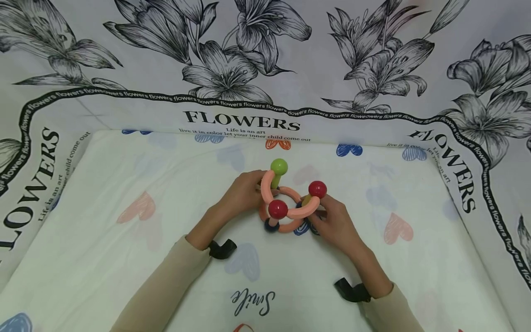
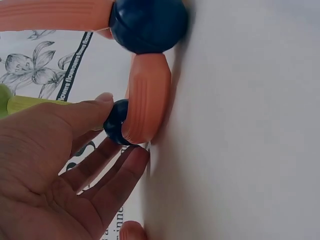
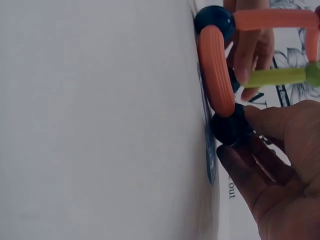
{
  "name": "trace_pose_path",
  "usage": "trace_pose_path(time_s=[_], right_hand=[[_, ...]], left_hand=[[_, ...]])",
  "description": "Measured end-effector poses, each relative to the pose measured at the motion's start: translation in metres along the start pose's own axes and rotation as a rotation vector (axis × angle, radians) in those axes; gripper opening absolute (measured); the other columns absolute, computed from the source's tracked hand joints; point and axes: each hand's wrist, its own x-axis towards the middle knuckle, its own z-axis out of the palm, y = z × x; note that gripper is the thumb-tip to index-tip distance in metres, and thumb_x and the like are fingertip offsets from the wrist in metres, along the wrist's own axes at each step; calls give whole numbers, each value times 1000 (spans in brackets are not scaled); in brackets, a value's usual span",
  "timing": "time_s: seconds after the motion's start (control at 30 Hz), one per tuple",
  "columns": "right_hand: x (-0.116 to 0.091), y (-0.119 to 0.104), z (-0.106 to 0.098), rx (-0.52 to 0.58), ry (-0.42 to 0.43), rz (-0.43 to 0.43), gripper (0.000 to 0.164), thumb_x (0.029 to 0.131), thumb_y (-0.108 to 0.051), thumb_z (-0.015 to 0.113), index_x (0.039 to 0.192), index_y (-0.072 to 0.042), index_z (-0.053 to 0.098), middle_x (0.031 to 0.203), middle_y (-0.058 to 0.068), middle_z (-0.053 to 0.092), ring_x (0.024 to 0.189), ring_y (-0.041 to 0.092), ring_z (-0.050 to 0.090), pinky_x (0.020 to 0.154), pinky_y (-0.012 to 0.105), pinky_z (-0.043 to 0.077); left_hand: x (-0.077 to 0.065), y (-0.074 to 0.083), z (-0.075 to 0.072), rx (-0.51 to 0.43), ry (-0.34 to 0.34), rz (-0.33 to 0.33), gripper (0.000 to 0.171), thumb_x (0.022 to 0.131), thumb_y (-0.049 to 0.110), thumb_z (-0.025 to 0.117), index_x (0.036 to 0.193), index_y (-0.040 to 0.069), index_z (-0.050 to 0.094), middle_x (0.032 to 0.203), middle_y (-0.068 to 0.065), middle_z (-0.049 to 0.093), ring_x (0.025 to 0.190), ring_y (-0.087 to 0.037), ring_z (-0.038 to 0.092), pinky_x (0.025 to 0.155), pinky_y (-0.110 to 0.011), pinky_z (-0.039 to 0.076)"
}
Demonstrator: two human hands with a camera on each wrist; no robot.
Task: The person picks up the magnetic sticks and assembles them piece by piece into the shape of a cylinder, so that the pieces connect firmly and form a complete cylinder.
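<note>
A toy frame of balls and rods stands between both hands on the white cloth. Its lower ring is made of curved orange rods (image 1: 292, 227) joined by dark blue balls, one of them at the front (image 1: 271, 225). Above, more curved orange rods (image 1: 304, 211) link a front red ball (image 1: 278, 209) and a right red ball (image 1: 317, 189). A green ball (image 1: 279, 166) tops a green rod at the back left. My left hand (image 1: 248, 190) pinches a dark blue ball (image 2: 116, 125) of the ring. On the other side, my right hand (image 1: 333, 221) pinches another dark blue ball (image 3: 232, 131).
The white cloth (image 1: 174, 276) carries printed hearts and the word "Smile". Behind it rises a flower-printed cloth (image 1: 290, 92) with a black lettered border. Black curved pieces stick out at the left wrist (image 1: 223, 249) and right wrist (image 1: 352, 291).
</note>
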Motion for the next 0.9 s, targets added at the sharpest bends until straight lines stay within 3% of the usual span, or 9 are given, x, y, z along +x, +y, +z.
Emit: trace_pose_path(time_s=[0.4, 0.63, 0.9], right_hand=[[19, 0, -1, 8, -51, -6, 33, 95, -6, 78, 126, -8, 68, 118, 10, 76, 115, 30, 75, 93, 49, 63], [33, -2, 0, 54, -64, 6, 22, 96, -12, 79, 115, -13, 69, 104, 5, 74, 101, 21, 71, 94, 44, 62], [35, -3, 1, 27, -82, 46, 39, 93, -12, 80, 130, -8, 68, 120, 12, 76, 116, 31, 73, 101, 54, 59]], left_hand=[[-17, -7, -8, 42, 13, -8, 19, 94, 11, 75, 113, 12, 78, 114, -8, 78, 108, -25, 77, 96, -42, 62], [-27, -7, -13, 91, 32, -20, 24, 96, 10, 74, 120, 9, 75, 112, -10, 77, 104, -25, 77, 93, -41, 62], [-39, -8, -11, 149, 23, -10, 31, 96, 15, 76, 127, 8, 73, 111, -8, 75, 101, -22, 75, 91, -38, 62]])
